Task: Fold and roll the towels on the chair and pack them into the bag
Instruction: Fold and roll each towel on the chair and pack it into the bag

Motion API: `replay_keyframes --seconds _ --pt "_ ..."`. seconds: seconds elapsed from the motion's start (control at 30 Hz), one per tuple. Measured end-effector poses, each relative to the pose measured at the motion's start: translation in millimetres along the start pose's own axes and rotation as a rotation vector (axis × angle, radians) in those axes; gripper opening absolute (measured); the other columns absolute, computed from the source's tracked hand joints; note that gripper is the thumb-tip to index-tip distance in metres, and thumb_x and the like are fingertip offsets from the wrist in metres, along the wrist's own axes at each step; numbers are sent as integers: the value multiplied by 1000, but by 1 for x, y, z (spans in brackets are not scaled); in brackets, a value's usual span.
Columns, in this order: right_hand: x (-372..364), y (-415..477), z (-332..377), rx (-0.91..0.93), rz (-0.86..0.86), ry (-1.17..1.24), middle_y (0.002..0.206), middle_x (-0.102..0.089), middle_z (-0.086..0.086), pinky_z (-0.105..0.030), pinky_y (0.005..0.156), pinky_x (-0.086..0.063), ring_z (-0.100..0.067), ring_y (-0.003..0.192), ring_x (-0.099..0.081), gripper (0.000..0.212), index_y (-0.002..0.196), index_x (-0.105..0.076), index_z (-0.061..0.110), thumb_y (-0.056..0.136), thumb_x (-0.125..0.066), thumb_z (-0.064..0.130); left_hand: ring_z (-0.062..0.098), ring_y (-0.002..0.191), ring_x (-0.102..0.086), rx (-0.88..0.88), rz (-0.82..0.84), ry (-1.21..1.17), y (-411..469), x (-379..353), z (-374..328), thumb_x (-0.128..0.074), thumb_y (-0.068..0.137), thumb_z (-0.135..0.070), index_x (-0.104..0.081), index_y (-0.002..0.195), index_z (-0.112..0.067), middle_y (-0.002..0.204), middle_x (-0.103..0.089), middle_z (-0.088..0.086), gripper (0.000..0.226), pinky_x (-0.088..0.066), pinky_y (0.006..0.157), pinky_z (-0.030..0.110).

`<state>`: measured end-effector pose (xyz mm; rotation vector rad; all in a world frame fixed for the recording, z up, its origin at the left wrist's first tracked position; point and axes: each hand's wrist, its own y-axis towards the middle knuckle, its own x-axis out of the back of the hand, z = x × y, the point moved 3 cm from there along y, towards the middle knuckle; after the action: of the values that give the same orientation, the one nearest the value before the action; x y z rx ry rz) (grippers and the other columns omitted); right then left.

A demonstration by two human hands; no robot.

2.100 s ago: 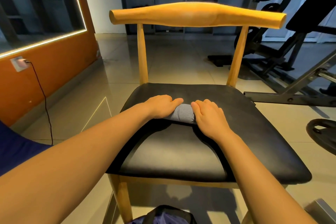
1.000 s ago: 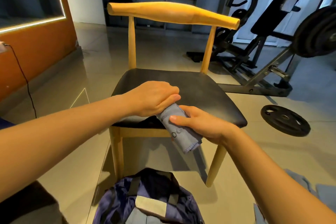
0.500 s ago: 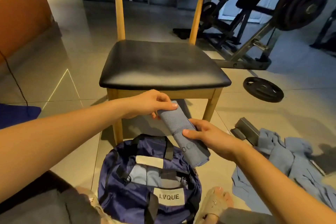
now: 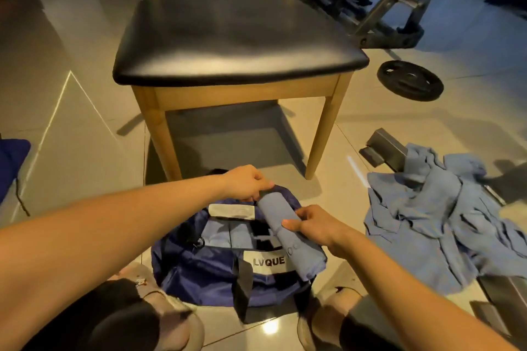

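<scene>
"Towel roll [image 4: 275,215], where have you got it?"

"In the air just above the open bag [image 4: 199,268], slanting from far-left to near-right. My left hand [image 4: 245,182] has its fingers curled on the far end, as best I can see. My right hand [image 4: 316,226] has thumb and fingers wrapped round the middle. Both grip the roll and nothing else."

"What worries you?"

"Two things. The near end hangs out past the bag's near-right rim — lowered as it lies, I think it lands on that rim, tips and slides onto the floor [image 4: 342,196]. I'd want it swung in line with the rolls already inside [image 4: 225,232] first."

"And the second?"

"Unrolling. Nothing holds the near end, and soft cloth loosens once a grip eases. If one hand lets go too early, the outer layer may spring open. Then it won't fit the gap beside the others, which looks tight."

"Anything else close by?"

"The chair [image 4: 233,34] stands just beyond the bag, and a loose heap of blue cloth [image 4: 445,222] lies to the right, well apart."
</scene>
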<state>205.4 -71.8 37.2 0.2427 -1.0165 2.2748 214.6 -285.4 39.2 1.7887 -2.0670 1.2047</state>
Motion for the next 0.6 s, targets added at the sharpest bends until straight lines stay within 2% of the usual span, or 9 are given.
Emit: replay_keyframes --seconds 0.07,0.13,0.17,0.27,0.33,0.43,0.5,0.6 --pt "-6 15 -18 -44 -16 -71 57 -23 -6 -31 56 -20 -19 55 -21 52 61 -31 16 97 -68 24 21 72 -60 1 -52 80 15 -15 24 -62 98 -31 -68 79 -8 83 -71 13 31 -48 70 37" --pt "-15 34 -34 -87 -6 -112 53 -18 -2 -32 56 -18 -19 51 -17 58 58 -25 17 96 -69 23 20 85 -64 4 -43 163 31 -31 45 -68 93 -24 -75 93 -10 93 -73 5 16 -50 74 35" --pt "-18 42 -40 -118 5 -129 52 -19 -2 -32 57 -18 -19 51 -17 59 58 -25 17 95 -70 24 20 90 -64 5 -26 223 35 -38 52 -71 92 -26 -76 102 -13 96 -72 1 17 -49 75 34" --pt "-27 57 -52 -192 14 -169 53 -22 -3 -33 56 -18 -19 50 -20 57 59 -27 16 95 -70 25 26 106 -60 -68 -19 538 52 -56 72 -76 84 -45 -69 123 -20 114 -67 1 46 -51 82 38" --pt "-30 63 -58 -216 22 -178 54 -22 -4 -33 57 -18 -19 49 -20 57 60 -27 16 95 -70 26 28 110 -57 -145 0 728 61 -65 84 -77 79 -55 -65 130 -23 119 -62 2 61 -48 84 40" --pt "-33 71 -66 -257 33 -206 58 -26 -5 -33 57 -20 -20 50 -24 55 62 -29 16 94 -71 30 27 104 -57 -262 -12 818 66 -71 95 -76 81 -52 -66 121 -23 114 -60 2 51 -43 79 39" --pt "-36 75 -68 -274 32 -197 60 -28 -4 -32 54 -23 -19 52 -26 54 64 -30 16 93 -73 33 25 97 -59 -299 -58 737 65 -70 98 -73 84 -43 -69 109 -21 106 -60 0 33 -45 75 37" --pt "-43 81 -67 -275 33 -199 62 -29 -4 -32 53 -23 -19 52 -28 54 64 -30 17 92 -73 34 21 86 -63 -260 -88 531 66 -61 99 -73 88 -33 -74 90 -20 93 -66 -3 14 -45 68 34"
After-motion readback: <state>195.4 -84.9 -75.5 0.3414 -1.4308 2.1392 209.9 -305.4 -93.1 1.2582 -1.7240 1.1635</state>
